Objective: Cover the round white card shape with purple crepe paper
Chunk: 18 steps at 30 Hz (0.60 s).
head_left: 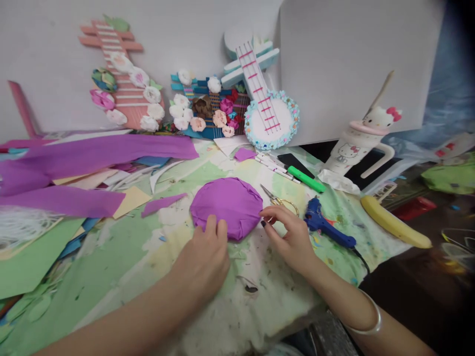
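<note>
A round disc covered in wrinkled purple paper lies on the stained green cloth. My left hand rests at the disc's lower left edge, fingers bent and close together on the purple paper. At the disc's right edge is my right hand, its thumb and index finger apart, with nothing visible between them. Gold-handled scissors lie just beyond my right hand. To the right of that hand is a blue glue gun with a black cord.
Purple paper strips and scraps cover the left side. Decorated paper instruments lean on the wall. A green marker, a white cup with a handle and a banana are at the right.
</note>
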Tool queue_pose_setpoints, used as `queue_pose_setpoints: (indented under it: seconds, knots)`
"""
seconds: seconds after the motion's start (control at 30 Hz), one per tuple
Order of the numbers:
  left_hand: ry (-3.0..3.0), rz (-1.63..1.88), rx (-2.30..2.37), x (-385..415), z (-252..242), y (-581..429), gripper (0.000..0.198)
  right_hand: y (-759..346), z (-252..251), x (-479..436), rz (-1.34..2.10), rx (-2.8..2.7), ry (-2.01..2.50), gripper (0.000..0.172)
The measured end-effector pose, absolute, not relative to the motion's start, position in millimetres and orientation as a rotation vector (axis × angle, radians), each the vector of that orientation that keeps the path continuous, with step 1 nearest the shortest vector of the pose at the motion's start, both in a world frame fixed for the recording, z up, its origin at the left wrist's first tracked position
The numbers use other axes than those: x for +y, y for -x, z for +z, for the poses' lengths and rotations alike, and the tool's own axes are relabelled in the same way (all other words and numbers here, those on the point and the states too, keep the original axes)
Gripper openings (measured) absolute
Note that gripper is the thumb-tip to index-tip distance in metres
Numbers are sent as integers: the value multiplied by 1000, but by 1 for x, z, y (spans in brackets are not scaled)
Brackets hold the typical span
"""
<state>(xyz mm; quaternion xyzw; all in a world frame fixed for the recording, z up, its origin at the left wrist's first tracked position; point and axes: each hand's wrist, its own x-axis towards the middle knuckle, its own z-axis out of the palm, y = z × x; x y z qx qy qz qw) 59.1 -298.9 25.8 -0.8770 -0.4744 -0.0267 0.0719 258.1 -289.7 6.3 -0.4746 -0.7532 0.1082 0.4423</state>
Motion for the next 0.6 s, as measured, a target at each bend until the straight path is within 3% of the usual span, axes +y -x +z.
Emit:
queue_pose_setpoints:
  seconds: [0.23, 0.37, 0.43, 0.57, 0.6]
  knots:
    - [2594, -591, -1666, -285, 71, -28, 19, -250, 22, -284, -117, -2147, 982, 39]
    - [2742, -635, -1890, -280, 119, -15, 23, -232, 49, -268, -294, -2153, 824, 28]
    - [2829, -796, -1998, -275, 142, -6, 28, -224, 65, -258, -226, -2112, 736, 21]
    - [2760, -1484, -1950, -261, 165, 13, 45, -214, 93, -245, 158, -1862, 861, 9]
    - [2693, -1564, -1934, -258, 164, 16, 44, -212, 97, -243, 268, -1799, 907, 12]
